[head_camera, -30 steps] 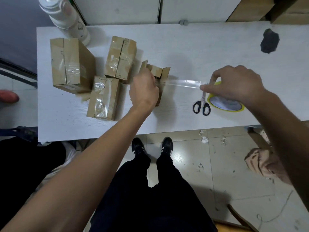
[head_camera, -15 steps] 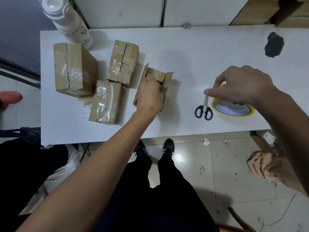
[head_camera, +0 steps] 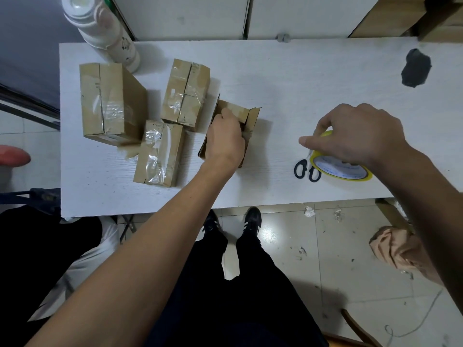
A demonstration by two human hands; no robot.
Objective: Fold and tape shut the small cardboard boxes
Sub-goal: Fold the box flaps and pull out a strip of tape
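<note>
A small cardboard box [head_camera: 251, 118] with raised flaps stands on the white table [head_camera: 275, 78] near the middle. My left hand [head_camera: 225, 139] grips it from above and covers most of its top. To the right, my right hand [head_camera: 355, 134] holds the yellow-rimmed tape roll [head_camera: 343, 171] just above the table, index finger pointing left. Black-handled scissors [head_camera: 307, 170] lie beside the roll. Three taped boxes sit to the left: a large box [head_camera: 110, 103], a box behind [head_camera: 185, 92] and a box in front [head_camera: 160, 152].
A white bottle [head_camera: 105, 31] stands at the table's back left corner. A dark patch [head_camera: 416, 68] marks the table's right side. Below the near edge are my legs, the tiled floor with paper scraps, and a tan bag [head_camera: 395, 246] at the right.
The stretched strip of clear tape between the box and the roll is gone. My right hand has lowered the roll toward the table by the scissors. My left hand stays on the box.
</note>
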